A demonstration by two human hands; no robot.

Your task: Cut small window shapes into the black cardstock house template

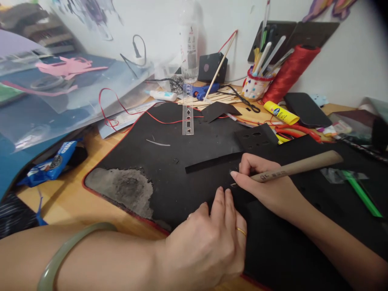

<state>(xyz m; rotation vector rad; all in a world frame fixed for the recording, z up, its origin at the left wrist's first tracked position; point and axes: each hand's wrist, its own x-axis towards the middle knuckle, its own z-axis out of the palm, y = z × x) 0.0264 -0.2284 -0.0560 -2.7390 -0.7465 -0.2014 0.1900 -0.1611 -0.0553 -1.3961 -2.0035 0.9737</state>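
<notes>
Ruler (188,124), glue stick (281,112) and black strip (214,162) lie beyond the right hand (274,192) gripping a pointed tool (303,166), left hand (209,238) unclenched.

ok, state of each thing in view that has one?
knife, gripped, slanted
right hand, closed on knife
left hand, resting palm-down
mat, worn at one corner
black card, holes in it
bottle, upright
cup, upright, things inside
glue stick, on its side
ruler, lying down
snack packet, crumpled, opening unclear

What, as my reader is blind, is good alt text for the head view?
The right hand holds a thin, brown-handled tool low over a black mat; the left hand rests nearby. Beyond lie a clear stencil ruler and a yellow tube.
</notes>
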